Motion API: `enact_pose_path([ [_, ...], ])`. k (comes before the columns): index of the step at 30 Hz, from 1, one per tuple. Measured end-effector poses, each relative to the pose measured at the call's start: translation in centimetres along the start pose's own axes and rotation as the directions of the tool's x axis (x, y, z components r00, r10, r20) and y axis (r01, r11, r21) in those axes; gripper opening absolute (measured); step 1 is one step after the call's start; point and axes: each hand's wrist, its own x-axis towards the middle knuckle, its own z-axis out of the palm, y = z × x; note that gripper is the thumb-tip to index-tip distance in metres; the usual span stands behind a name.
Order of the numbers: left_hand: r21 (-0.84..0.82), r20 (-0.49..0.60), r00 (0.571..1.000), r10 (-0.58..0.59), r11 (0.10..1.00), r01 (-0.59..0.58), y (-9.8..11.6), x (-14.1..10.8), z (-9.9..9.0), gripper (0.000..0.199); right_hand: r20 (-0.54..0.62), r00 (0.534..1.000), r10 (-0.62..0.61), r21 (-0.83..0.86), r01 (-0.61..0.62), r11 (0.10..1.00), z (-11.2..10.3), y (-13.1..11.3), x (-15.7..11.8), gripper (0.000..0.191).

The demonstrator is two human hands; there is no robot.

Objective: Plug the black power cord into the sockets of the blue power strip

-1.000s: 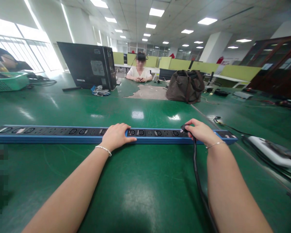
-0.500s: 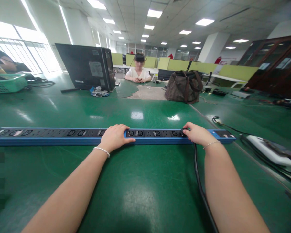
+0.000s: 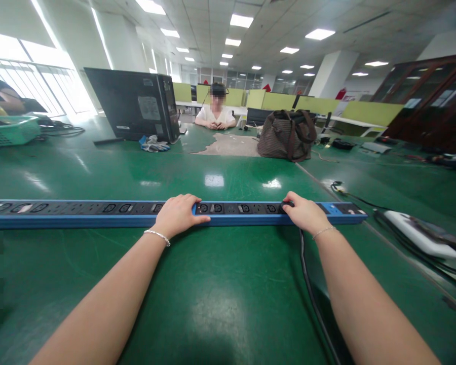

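Observation:
A long blue power strip [image 3: 243, 219] with a row of black sockets lies across the green table. My left hand [image 3: 178, 215] grips it near the middle, thumb on the near side and fingers over the top. Toward its right end, my right hand [image 3: 303, 212] pinches a black plug [image 3: 287, 206] at the socket face; whether the plug is fully seated I cannot tell. From beneath that hand a black power cord [image 3: 306, 271] runs down toward me along the tabletop.
A black computer case [image 3: 133, 104] stands back left, with gloves [image 3: 154, 144] beside it. A brown bag [image 3: 287, 134] sits back right. A white device [image 3: 418, 233] with cables lies right. Across the table sits a person [image 3: 215, 114]; a green basket [image 3: 11, 133] is far left.
My right hand has shifted slightly left and its wrist has turned a little, still pinching the plug. The cord has swung slightly left. My left hand stays on the power strip.

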Motion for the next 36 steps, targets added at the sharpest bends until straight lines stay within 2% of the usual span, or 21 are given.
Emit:
enact_pose_path([
  [12,0.013,-0.002,1.0,0.011,1.0,-0.011,0.1,-0.1,0.0,0.068,0.004,1.0,0.001,-0.033,-0.001,0.999,0.1,-0.4,-0.4,0.028],
  [18,0.003,0.005,1.0,0.008,1.0,-0.008,0.1,-0.1,-0.1,0.068,-0.058,0.998,0.017,-0.006,-0.017,1.0,0.6,-0.4,-1.0,0.03],
  [22,-0.018,-0.003,1.0,0.006,1.0,-0.006,0.0,-0.1,0.0,0.067,-0.06,0.998,0.013,0.021,-0.012,1.0,0.7,-0.3,-0.9,0.028],
  [30,0.016,0.001,0.999,0.039,0.999,-0.039,0.0,-0.2,-0.1,0.07,-0.126,0.988,0.088,0.262,-0.053,0.964,1.6,0.2,-1.0,0.028],
  [36,0.014,-0.006,1.0,0.02,1.0,-0.02,0.1,-0.1,0.0,0.065,-0.147,0.981,0.125,0.332,-0.071,0.941,1.8,0.3,-1.4,0.03],
])
